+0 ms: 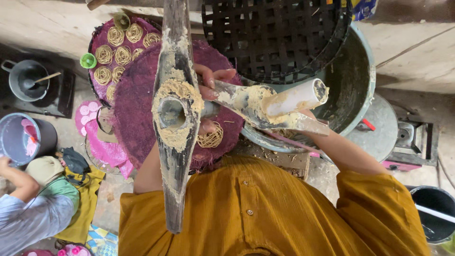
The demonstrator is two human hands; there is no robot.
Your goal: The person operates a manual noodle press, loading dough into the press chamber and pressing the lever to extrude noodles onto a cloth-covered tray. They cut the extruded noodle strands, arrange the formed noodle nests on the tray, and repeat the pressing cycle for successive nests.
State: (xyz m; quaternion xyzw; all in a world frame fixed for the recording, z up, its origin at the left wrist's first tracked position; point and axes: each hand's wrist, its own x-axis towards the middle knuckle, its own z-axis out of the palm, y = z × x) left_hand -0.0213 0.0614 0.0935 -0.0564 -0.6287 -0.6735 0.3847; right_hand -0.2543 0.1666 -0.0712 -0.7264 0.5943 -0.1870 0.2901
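Head view, looking straight down: the left hand [208, 90] sits dead centre, fingers curled over the purple woven mat [137, 104], touching the dough-caked wooden press [176, 114] at its cylinder. At six o'clock of that hand lies a fresh noodle coil [211, 138] on the mat. The right hand is hidden behind the press handle [265, 104] toward three o'clock; its grip I cannot tell. More coils [118, 52] rest on another mat at eleven o'clock.

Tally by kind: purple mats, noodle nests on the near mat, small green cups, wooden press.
purple mats: 2
noodle nests on near mat: 1
small green cups: 2
wooden press: 1
Total: 6
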